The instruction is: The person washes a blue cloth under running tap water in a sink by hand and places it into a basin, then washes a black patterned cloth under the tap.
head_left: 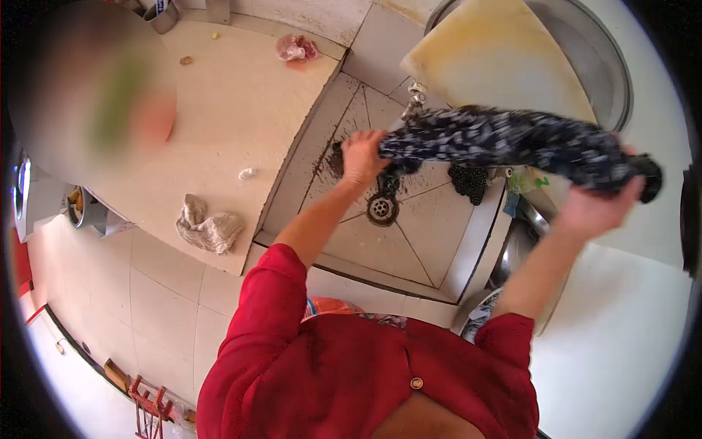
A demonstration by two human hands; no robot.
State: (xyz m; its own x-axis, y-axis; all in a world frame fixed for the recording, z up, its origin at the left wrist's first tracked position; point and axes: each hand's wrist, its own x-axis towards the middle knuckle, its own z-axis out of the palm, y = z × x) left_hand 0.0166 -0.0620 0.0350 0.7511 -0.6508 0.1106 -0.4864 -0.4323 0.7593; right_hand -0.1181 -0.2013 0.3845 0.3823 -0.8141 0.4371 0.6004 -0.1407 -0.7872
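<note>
Stretched between my two hands above the tiled sink (pixel 431 241) is a dark cloth (pixel 504 143) with a white pattern, bunched lengthwise into a thick roll and slightly blurred. My left hand (pixel 363 156) is closed around its left end, over the sink. At the opposite end my right hand (pixel 603 205) grips it beyond the sink's right edge, and a dark bunch of fabric pokes out past the fingers. Whether it is a garment or a plain cloth, I cannot tell. Below the roll, a round drain (pixel 382 210) shows in the sink floor, and a metal tap (pixel 415 95) stands behind it.
A yellowish board (pixel 512 58) leans over a large metal basin (pixel 614 62) at the back right. On the left counter (pixel 219 110) lie a crumpled rag (pixel 208 225) and some raw meat (pixel 296 48). A dark beaded scrubber-like thing (pixel 469 183) hangs at the sink's right wall.
</note>
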